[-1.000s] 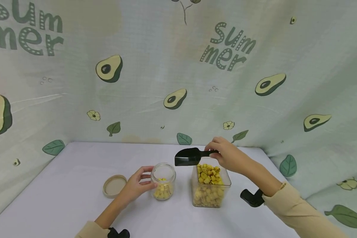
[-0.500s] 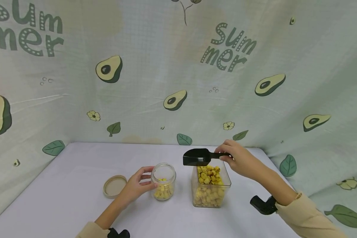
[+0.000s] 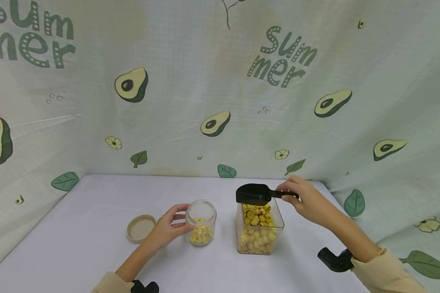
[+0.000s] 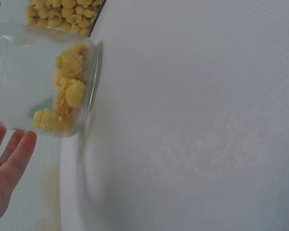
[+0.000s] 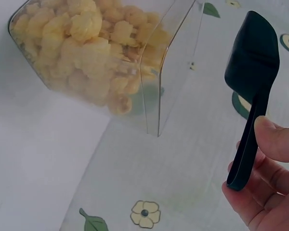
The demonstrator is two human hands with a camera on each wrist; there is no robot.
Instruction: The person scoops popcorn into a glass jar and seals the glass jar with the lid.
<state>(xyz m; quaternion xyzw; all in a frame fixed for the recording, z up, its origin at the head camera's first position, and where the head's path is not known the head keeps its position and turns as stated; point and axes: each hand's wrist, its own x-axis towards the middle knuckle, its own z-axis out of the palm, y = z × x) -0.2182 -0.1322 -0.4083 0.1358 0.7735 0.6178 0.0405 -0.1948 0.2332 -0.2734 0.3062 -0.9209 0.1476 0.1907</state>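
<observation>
A black scoop [image 3: 254,194] hangs level over the clear square container [image 3: 242,240]. My right hand [image 3: 303,199] holds the scoop by its handle, thumb on one side and fingers on the other in the right wrist view. Yellow popcorn [image 3: 256,215] fills much of the container. To its left stands a lidless glass jar [image 3: 201,211] with some popcorn [image 4: 70,65] in its lower part. Fingers and thumb of my left hand [image 3: 170,224] hold the jar loosely from its left side. The inside of the scoop's bowl is hidden from the head view.
A round beige-rimmed lid [image 3: 141,228] lies on the white table [image 3: 77,244], left of the jar and behind the left forearm. A cloth curtain [image 3: 176,81] printed with avocados hangs behind the table and along its sides.
My right hand has carried the scoop to the right and slightly down, from between the jar and container to over the container. My left hand and the jar stay put.
</observation>
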